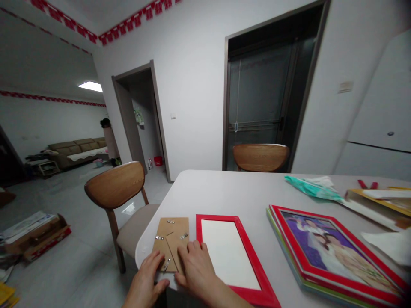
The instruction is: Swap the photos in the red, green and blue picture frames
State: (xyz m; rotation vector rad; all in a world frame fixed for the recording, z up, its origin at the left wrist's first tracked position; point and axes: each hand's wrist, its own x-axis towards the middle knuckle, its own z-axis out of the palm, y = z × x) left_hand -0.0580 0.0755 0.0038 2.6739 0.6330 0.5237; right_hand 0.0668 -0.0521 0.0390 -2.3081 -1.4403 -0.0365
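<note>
A brown frame backing board (170,239) with small metal clips lies at the near left corner of the white table (231,192). My left hand (146,280) rests at the board's near edge, fingers curled against it. My right hand (195,269) lies flat on the board's right side, fingers stretched out. Just to the right of it sits an empty red picture frame (247,256) with a white inside.
A stack of red and green frames (330,252) with a photo on top lies at the right. Green packaging (313,188), papers and a yellow frame sit beyond. Wooden chairs (117,188) stand at the left and far side. A person stands far off at the left.
</note>
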